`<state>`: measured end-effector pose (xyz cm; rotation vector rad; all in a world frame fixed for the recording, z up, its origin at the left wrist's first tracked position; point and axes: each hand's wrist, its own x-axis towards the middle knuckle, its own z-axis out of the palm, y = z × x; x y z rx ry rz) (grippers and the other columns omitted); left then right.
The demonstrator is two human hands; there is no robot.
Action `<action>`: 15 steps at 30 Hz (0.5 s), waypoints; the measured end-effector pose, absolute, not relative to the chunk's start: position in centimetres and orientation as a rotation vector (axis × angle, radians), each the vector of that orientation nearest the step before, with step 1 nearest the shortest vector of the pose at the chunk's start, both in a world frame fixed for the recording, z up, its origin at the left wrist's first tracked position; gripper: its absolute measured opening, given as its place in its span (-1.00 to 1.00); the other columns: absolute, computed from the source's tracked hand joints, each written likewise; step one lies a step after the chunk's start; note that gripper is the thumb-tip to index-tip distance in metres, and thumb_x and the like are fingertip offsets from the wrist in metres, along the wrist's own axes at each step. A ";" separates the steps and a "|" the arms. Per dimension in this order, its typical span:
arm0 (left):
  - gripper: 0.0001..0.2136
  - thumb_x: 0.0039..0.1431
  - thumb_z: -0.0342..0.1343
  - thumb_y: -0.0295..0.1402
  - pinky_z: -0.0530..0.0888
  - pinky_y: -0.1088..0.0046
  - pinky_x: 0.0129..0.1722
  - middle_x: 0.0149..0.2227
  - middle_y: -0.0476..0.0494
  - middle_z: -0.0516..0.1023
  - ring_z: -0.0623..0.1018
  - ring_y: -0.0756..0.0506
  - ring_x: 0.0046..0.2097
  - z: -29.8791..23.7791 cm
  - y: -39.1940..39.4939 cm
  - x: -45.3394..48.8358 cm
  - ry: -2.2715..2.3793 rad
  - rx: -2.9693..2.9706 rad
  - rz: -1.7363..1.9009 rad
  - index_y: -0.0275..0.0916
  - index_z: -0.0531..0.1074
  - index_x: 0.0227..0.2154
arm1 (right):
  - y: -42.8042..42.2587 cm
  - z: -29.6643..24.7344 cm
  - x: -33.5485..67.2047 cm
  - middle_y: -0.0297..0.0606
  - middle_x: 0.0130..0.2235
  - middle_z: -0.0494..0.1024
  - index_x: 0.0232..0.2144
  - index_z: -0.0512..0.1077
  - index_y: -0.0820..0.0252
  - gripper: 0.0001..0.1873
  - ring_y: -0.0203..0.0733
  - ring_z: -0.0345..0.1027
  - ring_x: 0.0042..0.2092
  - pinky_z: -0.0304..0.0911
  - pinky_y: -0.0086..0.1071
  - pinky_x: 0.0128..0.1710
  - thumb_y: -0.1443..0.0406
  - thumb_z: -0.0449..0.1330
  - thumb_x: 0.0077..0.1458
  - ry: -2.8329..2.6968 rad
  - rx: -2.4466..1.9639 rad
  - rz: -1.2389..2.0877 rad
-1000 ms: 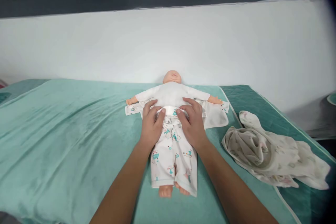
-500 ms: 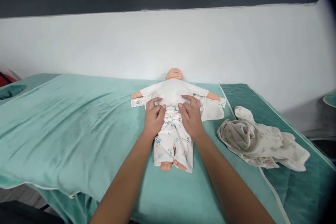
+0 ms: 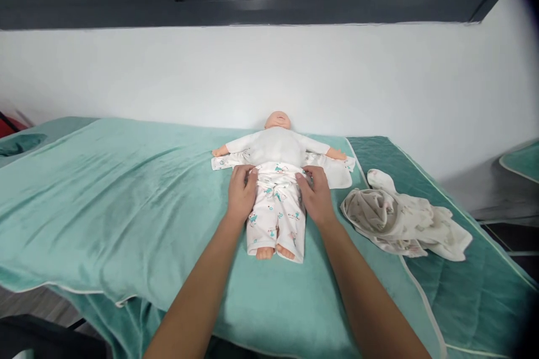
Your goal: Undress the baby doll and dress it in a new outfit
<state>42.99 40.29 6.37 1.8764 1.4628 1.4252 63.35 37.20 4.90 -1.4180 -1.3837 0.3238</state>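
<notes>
A baby doll (image 3: 278, 120) lies on its back on the green bed cover, arms spread wide. It wears a white long-sleeved top (image 3: 275, 146) and white printed trousers (image 3: 275, 196), with its feet showing at the cuffs. At the left side of the waistband, my left hand (image 3: 242, 193) is closed, thumb against bent fingers at the cloth. My right hand (image 3: 315, 193) pinches the waistband's other side the same way. Beneath the doll's back, a printed white garment (image 3: 334, 171) is spread, its sleeves sticking out on both sides.
Crumpled pale printed clothing (image 3: 404, 221) lies to the right on the darker green quilted bedding (image 3: 467, 280). Behind the bed rises a white wall (image 3: 210, 78) below a dark window frame (image 3: 320, 3). The light green cover (image 3: 126, 207) has wrinkles on the left.
The trouser waistband sits higher over the white top. My fingers, which stretched over the belly, have drawn back to the waistband's two sides. The view has tilted up a little.
</notes>
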 end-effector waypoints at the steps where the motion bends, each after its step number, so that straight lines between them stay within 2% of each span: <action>1: -0.68 0.30 -0.07 -0.14 0.29 0.55 -0.03 -0.16 -0.09 0.43 0.38 0.08 -0.09 6.3 40.3 43.0 1.465 1.869 1.409 -0.27 0.44 -0.20 | 37.1 4.8 63.4 -0.25 -0.05 0.37 -0.06 0.34 0.19 -0.56 -0.36 0.19 0.01 0.11 -0.42 0.10 0.00 0.07 0.19 -1.386 -1.412 0.356; 5: -0.66 0.30 -0.08 -0.11 0.27 0.55 -0.07 -0.21 -0.09 0.42 0.36 0.08 -0.15 6.3 40.3 42.8 1.493 1.879 1.357 -0.30 0.42 -0.24 | 36.9 4.9 63.5 -0.29 -0.13 0.38 -0.12 0.33 0.20 -0.52 -0.37 0.20 -0.06 0.12 -0.43 0.03 -0.07 0.06 0.17 -1.397 -1.437 0.420; 9: -0.65 0.29 -0.07 -0.11 0.25 0.56 -0.11 -0.26 -0.09 0.39 0.34 0.09 -0.19 6.6 40.1 42.7 1.501 1.905 1.319 -0.33 0.39 -0.35 | 36.8 5.2 63.4 -0.31 -0.26 0.37 -0.29 0.36 0.22 -0.52 -0.36 0.16 -0.16 0.06 -0.41 -0.08 -0.10 0.04 0.18 -1.493 -1.470 0.400; 12: -0.63 0.29 -0.07 -0.11 0.26 0.57 -0.11 -0.26 -0.09 0.37 0.35 0.10 -0.19 6.7 39.9 42.8 1.457 1.888 1.315 -0.34 0.38 -0.40 | 36.6 5.5 63.4 -0.30 -0.31 0.37 -0.42 0.36 0.25 -0.50 -0.35 0.14 -0.17 0.02 -0.39 -0.05 -0.08 0.03 0.20 -1.592 -1.410 0.399; 15: -0.62 0.29 -0.07 -0.09 0.28 0.57 -0.07 -0.24 -0.10 0.36 0.35 0.10 -0.17 6.7 39.8 42.7 1.437 1.869 1.298 -0.34 0.38 -0.41 | 36.4 5.6 63.6 -0.28 -0.30 0.37 -0.45 0.35 0.27 -0.50 -0.34 0.15 -0.15 0.01 -0.37 0.00 -0.07 0.03 0.20 -1.639 -1.343 0.434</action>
